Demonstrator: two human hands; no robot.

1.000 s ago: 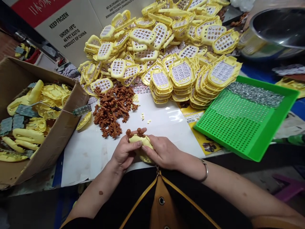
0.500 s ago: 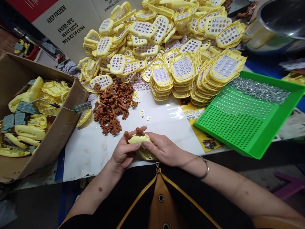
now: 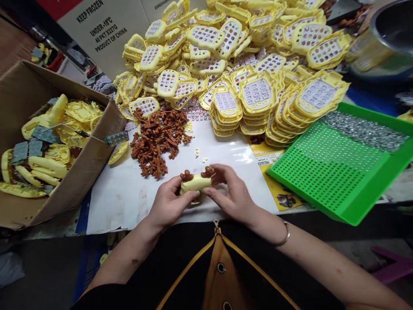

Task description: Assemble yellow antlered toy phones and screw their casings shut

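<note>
Both my hands hold one yellow plastic toy shell [image 3: 195, 183] with brown antler pieces sticking up from its top, just above the white sheet [image 3: 129, 193]. My left hand [image 3: 167, 204] grips its left end, thumb across the front. My right hand [image 3: 232, 196] pinches its right end, fingers touching the right antler. A pile of loose brown antler pieces [image 3: 159, 140] lies a little beyond my hands. Behind that rises a big heap of yellow shells with white keypads [image 3: 245, 64], some stacked neatly.
A cardboard box [image 3: 93, 155] at the left holds yellow parts and small grey circuit boards. A green perforated tray [image 3: 325, 172] with several small metal screws along its far edge sits at the right. A metal bowl [image 3: 387, 30] is at the far right.
The shell has been turned sideways between my hands and lifted slightly forward; my right fingers have shifted up to its right antler. The view has tilted a little.
</note>
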